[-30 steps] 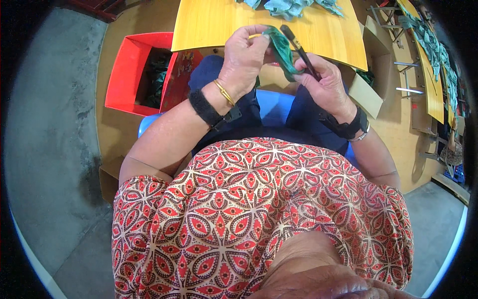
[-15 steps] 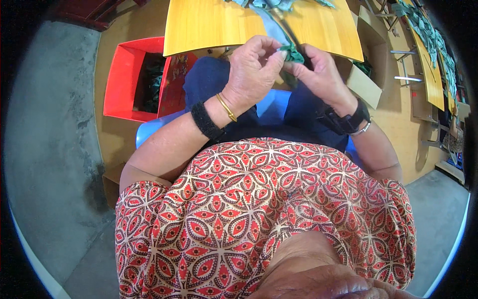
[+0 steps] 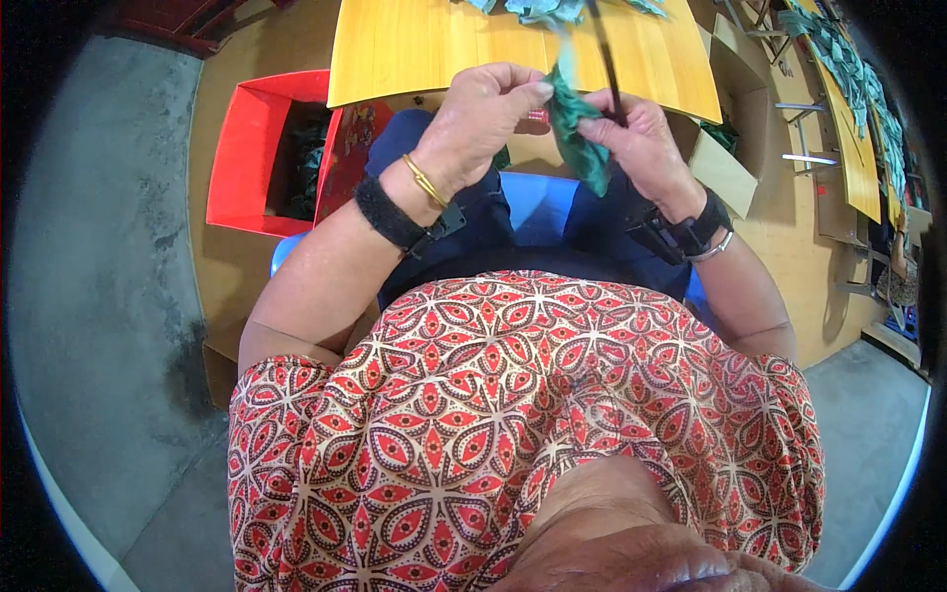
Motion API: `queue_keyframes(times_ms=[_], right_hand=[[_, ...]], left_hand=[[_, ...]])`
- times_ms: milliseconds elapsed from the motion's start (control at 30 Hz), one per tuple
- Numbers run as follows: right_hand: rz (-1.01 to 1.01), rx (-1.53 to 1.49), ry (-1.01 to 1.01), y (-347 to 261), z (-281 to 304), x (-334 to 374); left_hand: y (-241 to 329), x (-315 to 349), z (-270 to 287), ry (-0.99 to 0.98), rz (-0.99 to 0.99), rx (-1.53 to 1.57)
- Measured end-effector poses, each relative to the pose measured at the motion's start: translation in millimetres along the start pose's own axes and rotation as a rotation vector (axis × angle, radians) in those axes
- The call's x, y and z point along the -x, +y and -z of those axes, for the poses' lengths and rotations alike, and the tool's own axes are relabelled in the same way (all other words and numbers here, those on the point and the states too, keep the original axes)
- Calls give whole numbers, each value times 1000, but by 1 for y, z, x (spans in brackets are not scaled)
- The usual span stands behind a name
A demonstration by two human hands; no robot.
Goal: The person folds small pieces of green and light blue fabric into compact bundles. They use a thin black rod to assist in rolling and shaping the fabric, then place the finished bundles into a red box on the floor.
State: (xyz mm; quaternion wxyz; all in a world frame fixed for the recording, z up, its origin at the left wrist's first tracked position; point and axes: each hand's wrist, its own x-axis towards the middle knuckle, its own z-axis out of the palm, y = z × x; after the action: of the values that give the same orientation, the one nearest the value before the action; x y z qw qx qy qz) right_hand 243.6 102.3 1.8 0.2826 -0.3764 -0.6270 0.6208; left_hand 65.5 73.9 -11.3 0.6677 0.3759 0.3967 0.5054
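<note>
Left hand point(image 3: 472, 118): thumb and fingers pinch the upper part of a crumpled green cloth point(image 3: 582, 148). Right hand point(image 3: 646, 153): thumb presses the cloth's side, fingers also grip a dark slim stick point(image 3: 608, 57) pointing up and away. Cloth hangs between the hands, above the lap, by the near edge of the yellow tabletop point(image 3: 424, 54). Pale teal pieces point(image 3: 546, 10) lie at its far part. Red box point(image 3: 235, 163) at left.

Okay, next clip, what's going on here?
A person's left hand pinches the upper part of a crumpled green cloth piece, while the right hand pinches its side and also holds a thin dark rod. Both are by a yellow table bearing paler pieces. An open red box stands to the left.
</note>
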Motion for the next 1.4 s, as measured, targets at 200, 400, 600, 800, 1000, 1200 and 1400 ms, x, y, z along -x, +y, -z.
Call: queue_keyframes(times_ms=[200, 400, 600, 800, 1000, 1200, 1400], right_hand=[[104, 239, 121, -2, 4, 1], [136, 226, 88, -4, 4, -1], [227, 287, 53, -9, -7, 5], [102, 146, 66, -8, -9, 5], [45, -67, 12, -6, -3, 4], [-82, -223, -136, -8, -1, 5], [-287, -394, -333, -8, 6, 7]], left_hand=[[8, 10, 0, -407, 187, 46], [9, 4, 6, -217, 43, 77], [3, 2, 4, -54, -141, -75], [-9, 4, -7, 72, -406, -431], [-16, 2, -9, 167, -458, -571], [-26, -3, -9, 83, -352, -351], [-23, 1, -8, 17, -469, -469]])
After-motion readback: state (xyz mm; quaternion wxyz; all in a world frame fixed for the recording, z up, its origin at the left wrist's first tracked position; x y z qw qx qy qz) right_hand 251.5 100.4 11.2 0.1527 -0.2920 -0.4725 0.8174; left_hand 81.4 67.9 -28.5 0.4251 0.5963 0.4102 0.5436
